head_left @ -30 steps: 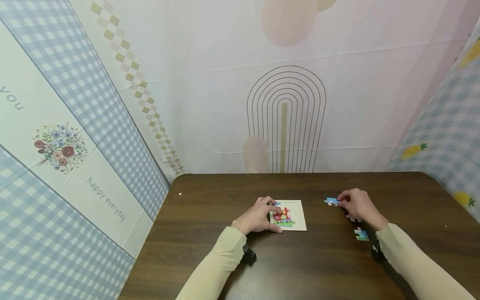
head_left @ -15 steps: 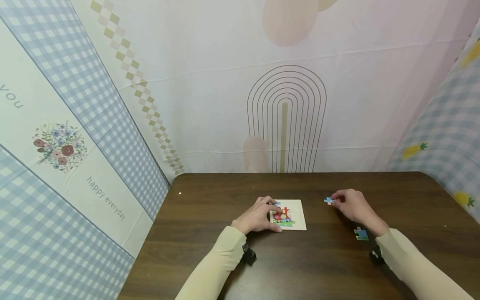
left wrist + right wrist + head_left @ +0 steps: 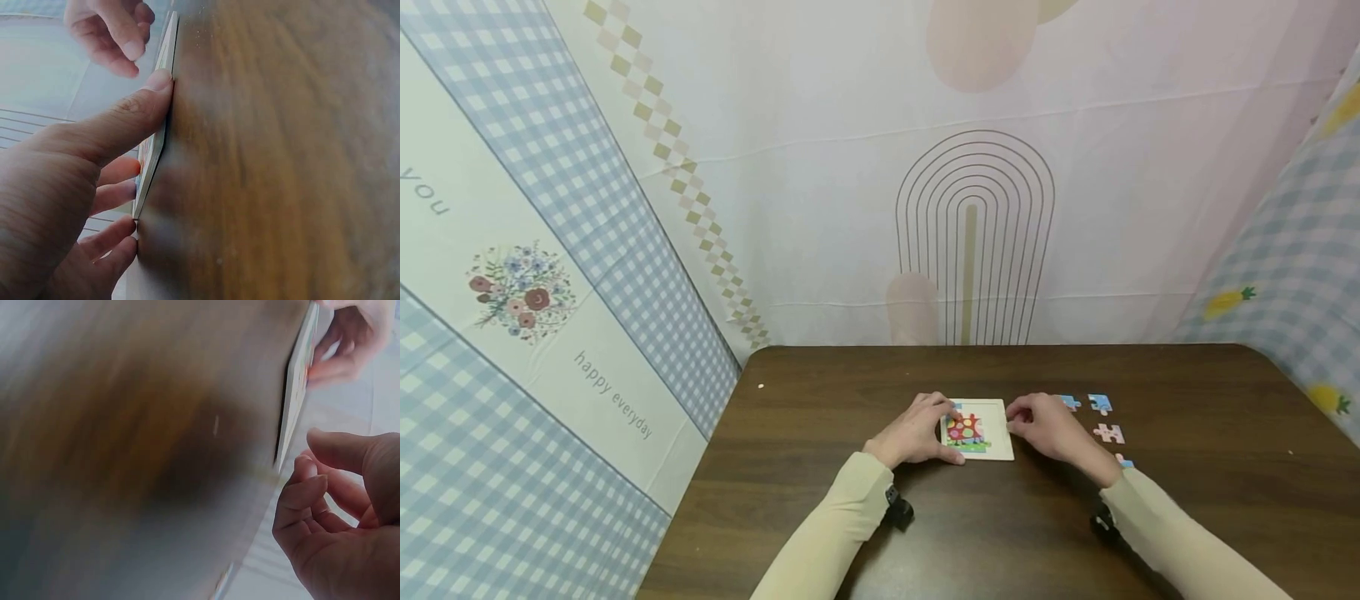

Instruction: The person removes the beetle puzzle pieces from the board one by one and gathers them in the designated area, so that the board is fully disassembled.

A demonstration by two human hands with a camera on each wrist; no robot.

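My left hand [image 3: 914,432] holds a small white puzzle tray [image 3: 1000,435] at its left side. The thumb [image 3: 147,94] lies along the near edge, and other fingers reach the picture and the far edge. A partly assembled red spotted figure [image 3: 964,428] on green shows in the tray; its right part is pale. My right hand [image 3: 1048,427] is right beside the tray's right edge, thumb and fingers [image 3: 300,494] curled close together. Whether a puzzle piece sits between those fingertips I cannot tell.
Loose puzzle pieces lie right of the tray: a blue one [image 3: 1100,404], a pink-and-white one [image 3: 1108,433], one [image 3: 1070,403] partly behind the right hand, and another [image 3: 1124,461] partly behind the right forearm. The brown table [image 3: 820,467] meets a patterned cloth [image 3: 835,250] behind.
My right hand has moved left from the loose pieces to the tray's right edge, uncovering the blue piece and the pink-and-white piece. My left hand and the tray stay put.
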